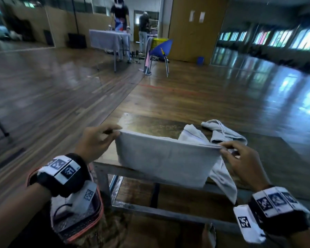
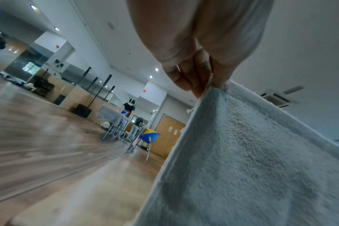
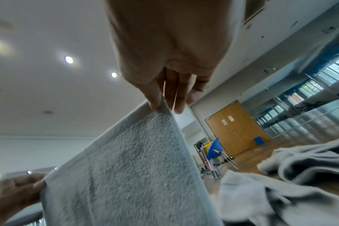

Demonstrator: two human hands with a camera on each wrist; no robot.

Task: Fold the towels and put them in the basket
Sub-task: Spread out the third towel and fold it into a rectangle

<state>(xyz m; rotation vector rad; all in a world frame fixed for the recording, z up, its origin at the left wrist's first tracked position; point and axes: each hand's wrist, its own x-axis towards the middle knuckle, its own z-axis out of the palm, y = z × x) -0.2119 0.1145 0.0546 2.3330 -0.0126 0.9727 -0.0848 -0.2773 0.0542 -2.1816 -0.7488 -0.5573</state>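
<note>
Towel in grey terry hangs stretched between both hands above the near edge of the worktop, its long axis running left to right and its lower edge dangling free below the worktop's rim. The left hand pinches the upper left corner, thumb against fingers; the right hand pinches the upper right corner the same way, thumb pad pressed on the hem. Each grip is clamped on cloth, not loose. The top edge looks doubled in the head view (probably one fold already made, though I can't be sure). Both hands sit about equally near the towel, so the coming fold likely turns on bringing one corner across to the other along that long axis. More unfolded towels lie crumpled on the worktop just beyond the right hand. A basket with a pink rim sits low at the left, under the left wrist.
</note>
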